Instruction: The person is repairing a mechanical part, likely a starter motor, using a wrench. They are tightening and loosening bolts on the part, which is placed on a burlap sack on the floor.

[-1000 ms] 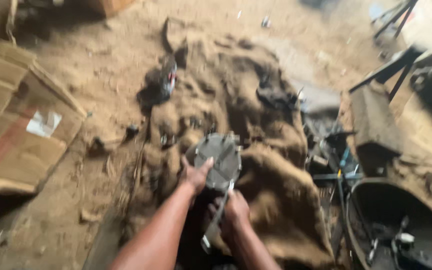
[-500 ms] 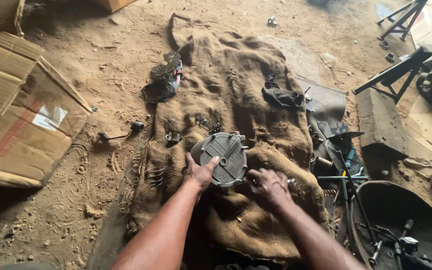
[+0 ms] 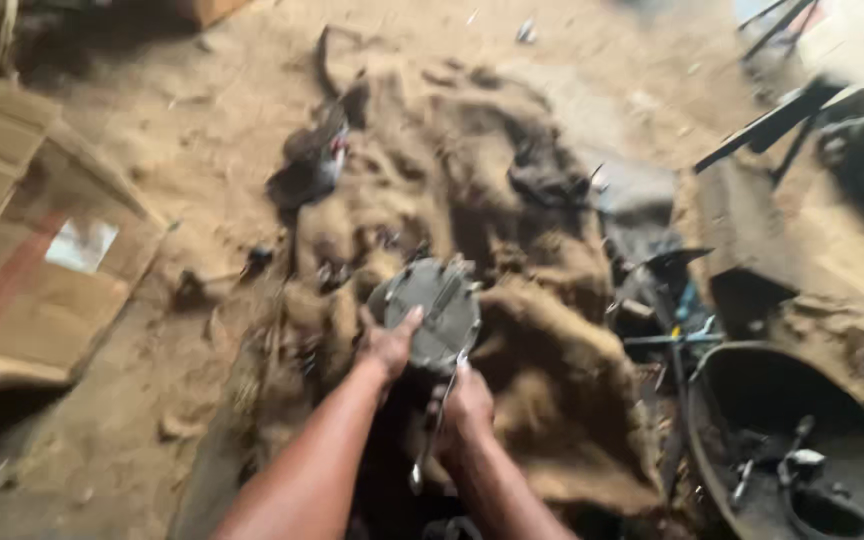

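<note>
Now the left hand (image 3: 388,345) clamps the round metal cover (image 3: 426,312) on the burlap sacking (image 3: 552,400), the right hand (image 3: 464,402) fisted on a slim wrench (image 3: 436,428) — best braced firm, tool seated square.

A round, flat, grey metal disc-shaped part (image 3: 427,312) with small lugs around its rim and raised ribs across its face sits low on a rumpled brown burlap sack (image 3: 512,260) spread over the dirt floor. It is tilted, its ribbed face turned up toward the camera. The left hand (image 3: 388,343) grips its lower left edge, thumb laid on the face. The right hand (image 3: 467,402) is just below its lower right edge, holding a slim, silvery metal wrench (image 3: 434,432) whose upper end meets the disc's rim; motion blur hides finer detail.
</note>
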